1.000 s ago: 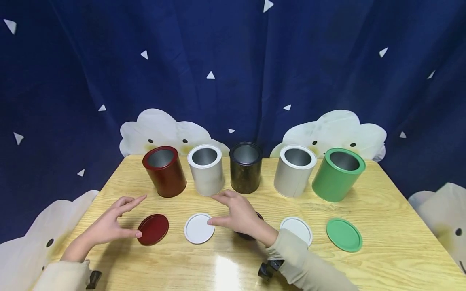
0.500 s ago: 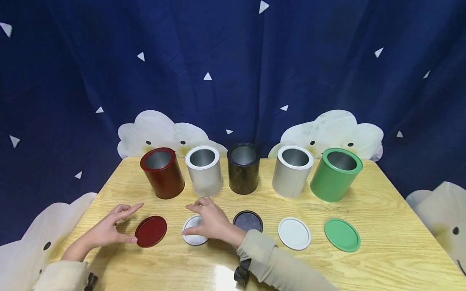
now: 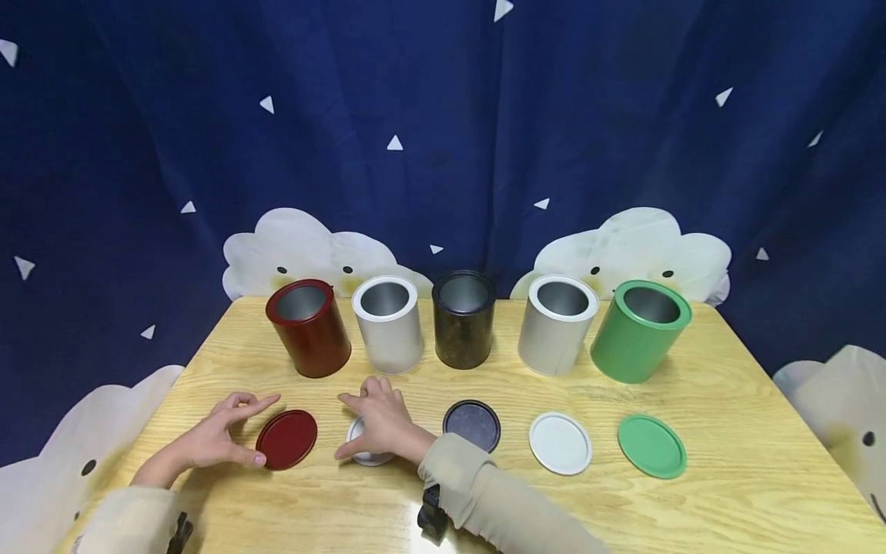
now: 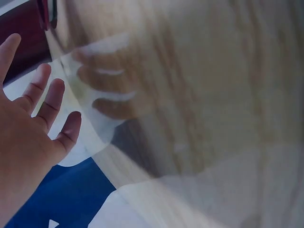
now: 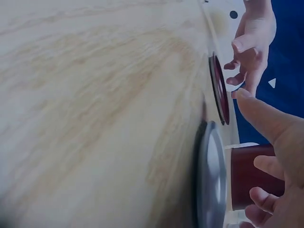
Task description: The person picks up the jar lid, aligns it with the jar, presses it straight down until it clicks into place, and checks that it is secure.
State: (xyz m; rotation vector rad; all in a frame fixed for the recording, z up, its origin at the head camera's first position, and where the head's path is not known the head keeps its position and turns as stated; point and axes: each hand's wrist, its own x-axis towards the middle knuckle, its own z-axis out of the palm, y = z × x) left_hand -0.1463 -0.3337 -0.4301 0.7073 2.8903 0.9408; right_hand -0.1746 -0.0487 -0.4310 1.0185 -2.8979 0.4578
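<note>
Head view: my left grip [image 3: 211,440] hung spread beside the round dark-red metal-looking lid [image 3: 287,440]; my right grip [image 3: 378,425], loosely parted, hovered over the round white metal-looking lid [image 3: 371,460], right of it. Left wrist: I held nothing. Right wrist: I judged an off-centre pinch could skid that low white lid; no writing showed.

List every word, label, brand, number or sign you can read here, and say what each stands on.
None: no readable text on the cans, the lids or the table.
The curtain shows only white triangles and cloud faces, no lettering.
Any marking on the black wrist devices is too small to tell.
</note>
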